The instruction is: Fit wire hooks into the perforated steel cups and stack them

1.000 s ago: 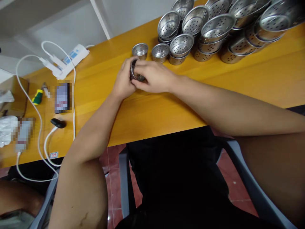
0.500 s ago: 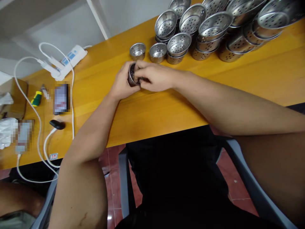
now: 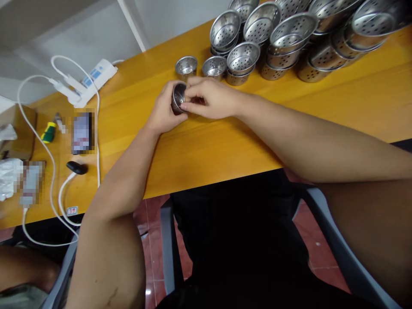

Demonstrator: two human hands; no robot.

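My left hand (image 3: 163,109) is wrapped round a small perforated steel cup (image 3: 178,98), tilted so that its mouth faces right and towards me. At the cup's right side my right hand (image 3: 207,98) grips the rim, its fingers curled and the thumb tip just over the opening. Part of the cup's rim and wall is hidden behind those fingers. Just beyond my hands stand two more small steel cups, the left cup (image 3: 186,66) and the right cup (image 3: 214,66), both upright on the wooden table (image 3: 206,150).
Stacks of perforated steel cups (image 3: 286,47) fill the back right. On the left lie a power strip (image 3: 96,81) with white cables, a phone (image 3: 81,133), a green-yellow screwdriver handle (image 3: 49,132), a black plug-like piece (image 3: 77,168) and a cardboard box (image 3: 24,133). Another person's leg (image 3: 25,268) shows at lower left.
My right hand's fingers have drawn back from deep inside the cup to its right rim, so more of the inside shows. My left hand keeps its hold nearly unmoved.
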